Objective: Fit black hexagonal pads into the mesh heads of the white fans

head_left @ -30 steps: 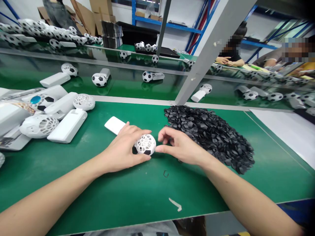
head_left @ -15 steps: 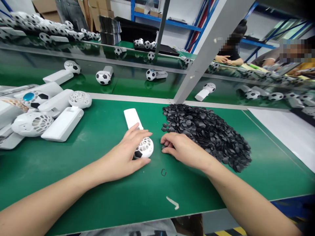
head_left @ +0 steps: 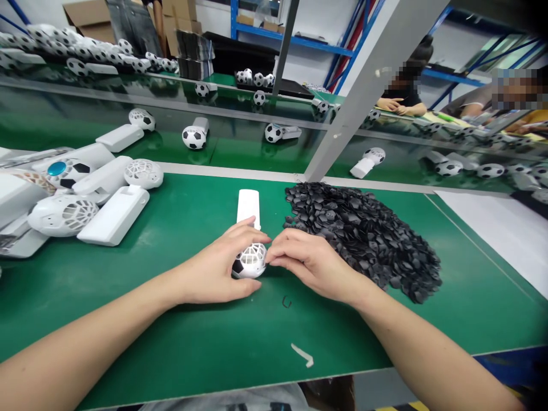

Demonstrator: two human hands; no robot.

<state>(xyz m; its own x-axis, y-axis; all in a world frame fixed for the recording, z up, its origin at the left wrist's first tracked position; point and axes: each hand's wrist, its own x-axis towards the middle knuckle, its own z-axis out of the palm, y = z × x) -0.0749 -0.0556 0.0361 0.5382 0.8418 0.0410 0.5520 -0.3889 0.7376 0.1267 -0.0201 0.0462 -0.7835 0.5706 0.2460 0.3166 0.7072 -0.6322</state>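
soccer-ball fan [head_left: 253,260] on green table [head_left: 184,348], left of black pentagon pile [head_left: 368,231]. left hand [head_left: 214,265] cups it; right hand [head_left: 314,262] pinched narrow at edge, contents hidden. i'd steady fan, press gently.

Green worktop [head_left: 171,354], pale edging strip [head_left: 226,172] along its far side; beyond it a glossy green lane [head_left: 240,151] — surface carrying reflections. 1 broad grey post [head_left: 377,74] runs diagonally through the view; 1 thinner dark post [head_left: 285,48] stands farther back. White wall [head_left: 319,23] behind blue shelving [head_left: 329,49] — cardboard boxes [head_left: 182,17] stacked to the left. Floor [head_left: 377,388] grey below the worktop edge, with yellow-and-black striping [head_left: 417,406] at lower right. Light: bright, fairly even over the worktop.
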